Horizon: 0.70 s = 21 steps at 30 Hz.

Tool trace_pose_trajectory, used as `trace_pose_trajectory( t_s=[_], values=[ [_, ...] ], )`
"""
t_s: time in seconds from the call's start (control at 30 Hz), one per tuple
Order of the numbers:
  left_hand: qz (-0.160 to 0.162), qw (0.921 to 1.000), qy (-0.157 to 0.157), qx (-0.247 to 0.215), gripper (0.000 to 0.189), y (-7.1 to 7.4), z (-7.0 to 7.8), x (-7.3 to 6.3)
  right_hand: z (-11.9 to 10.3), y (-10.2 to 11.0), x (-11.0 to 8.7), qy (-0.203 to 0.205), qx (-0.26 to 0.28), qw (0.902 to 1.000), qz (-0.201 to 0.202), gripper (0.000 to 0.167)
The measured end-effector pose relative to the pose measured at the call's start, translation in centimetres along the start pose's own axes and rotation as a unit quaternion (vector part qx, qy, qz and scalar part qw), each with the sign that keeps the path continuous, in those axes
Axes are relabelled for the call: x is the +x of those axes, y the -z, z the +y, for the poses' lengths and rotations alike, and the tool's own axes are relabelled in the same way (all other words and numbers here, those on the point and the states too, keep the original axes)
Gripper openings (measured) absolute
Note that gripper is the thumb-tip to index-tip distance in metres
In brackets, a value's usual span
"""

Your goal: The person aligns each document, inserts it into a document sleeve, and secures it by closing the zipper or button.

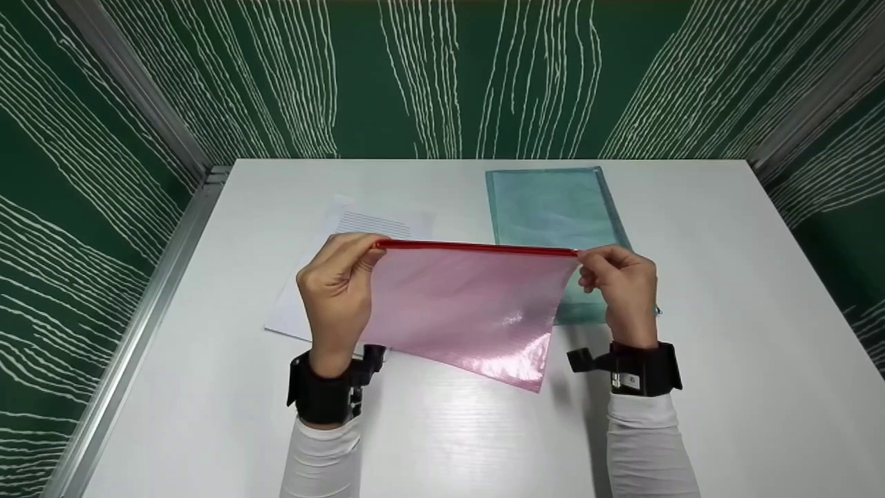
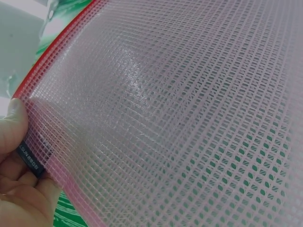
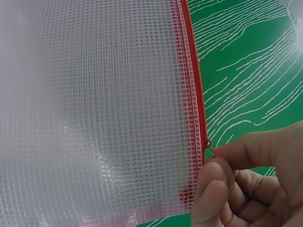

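A pink mesh zipper pouch hangs between both hands above the white table, its red zipper edge stretched level along the top. My left hand pinches the pouch's upper left corner, near a small black label seen in the left wrist view. At the other end my right hand pinches the small zipper pull between thumb and finger. The slider sits close to the pouch's right corner in the right wrist view. Mesh grid fills much of both wrist views.
Behind the pouch, a teal zipper pouch lies on the white table at the back right. White paper sheets with printed lines lie at the left, partly covered by the pink pouch. Green walls with white streaks surround the table.
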<state>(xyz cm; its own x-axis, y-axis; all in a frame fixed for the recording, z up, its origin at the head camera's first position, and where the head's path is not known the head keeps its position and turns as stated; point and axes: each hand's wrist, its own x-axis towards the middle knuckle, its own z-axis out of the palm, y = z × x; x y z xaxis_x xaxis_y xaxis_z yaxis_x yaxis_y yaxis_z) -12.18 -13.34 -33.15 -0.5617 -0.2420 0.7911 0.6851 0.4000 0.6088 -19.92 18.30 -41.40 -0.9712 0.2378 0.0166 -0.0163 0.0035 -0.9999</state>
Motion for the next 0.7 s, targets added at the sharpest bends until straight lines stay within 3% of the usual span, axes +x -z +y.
trace_pose_trajectory(
  t_s=[0.7],
  values=[
    [-0.005, 0.9999, 0.007, 0.011, 0.011, -0.01, 0.37, 0.05, 0.06, 0.04, 0.09, -0.012, 0.008, 0.9999, 0.006, 0.014]
  ],
)
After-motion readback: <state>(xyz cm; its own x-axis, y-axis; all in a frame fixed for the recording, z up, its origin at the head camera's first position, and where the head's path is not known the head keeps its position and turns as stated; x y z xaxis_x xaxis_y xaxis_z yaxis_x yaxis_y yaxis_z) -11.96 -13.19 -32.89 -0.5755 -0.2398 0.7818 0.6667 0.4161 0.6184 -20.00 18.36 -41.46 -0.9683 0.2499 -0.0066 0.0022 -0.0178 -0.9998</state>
